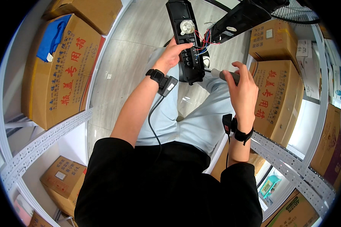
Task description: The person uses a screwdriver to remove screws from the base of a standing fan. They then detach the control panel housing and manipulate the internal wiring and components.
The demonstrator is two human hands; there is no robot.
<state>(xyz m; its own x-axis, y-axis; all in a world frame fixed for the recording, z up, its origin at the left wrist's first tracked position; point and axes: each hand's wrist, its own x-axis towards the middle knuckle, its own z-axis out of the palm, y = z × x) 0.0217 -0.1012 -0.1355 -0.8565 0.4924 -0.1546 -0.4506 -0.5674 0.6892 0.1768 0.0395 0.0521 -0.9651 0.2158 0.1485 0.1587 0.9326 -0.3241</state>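
Note:
My left hand [169, 56] grips the edge of a long black plastic panel [177, 18] in front of my knees, its index finger lying across the panel's face. A round clear plastic part [187, 27] sits on the panel, with a row of black buttons or posts below it. Red, blue and white wires [205, 41] run from the panel to a black column-shaped housing [235, 22] at the upper right. In my right hand [243, 87] is a screwdriver [231, 76] with a grey and dark handle. Its shaft points left at the panel's lower end; whether the tip touches cannot be seen.
Cardboard boxes [70, 72] fill the metal shelf on my left, a blue cloth [53, 36] on one. More boxes [274, 98] stand on the right shelf [291, 166]. A black wire fan guard [295, 14] is at the upper right. Cables hang from both wrist devices.

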